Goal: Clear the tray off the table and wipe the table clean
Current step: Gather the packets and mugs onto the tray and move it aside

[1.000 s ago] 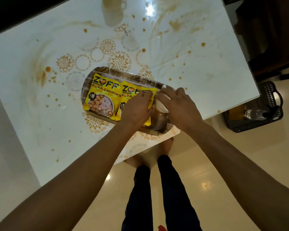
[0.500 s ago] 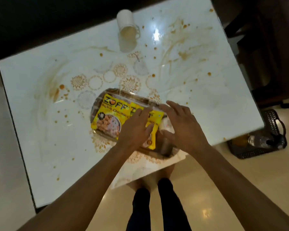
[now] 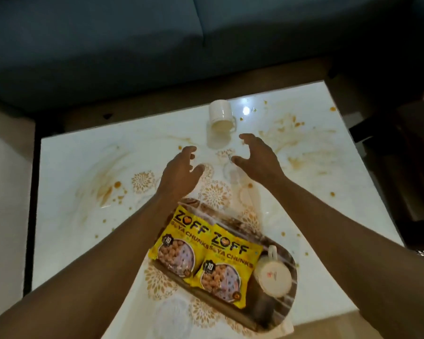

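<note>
Both hands have lifted off the tray (image 3: 289, 299) and now reach across the table (image 3: 66, 216); left hand (image 3: 179, 174) and right hand (image 3: 257, 160) hover with fingers loosely spread, grasping nothing, short of a tipped mug (image 3: 222, 116) near the far edge. Brown splashes mark the bare tabletop toward both side edges. At the near edge, the oval tray carries two yellow packets (image 3: 206, 255) and a cup (image 3: 273, 275).

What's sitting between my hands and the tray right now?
Nothing visible. Both hands, left hand and right hand, are stretched past the tray toward the tipped mug; the tray lies nearer, under the forearms, holding two yellow packets.
</note>
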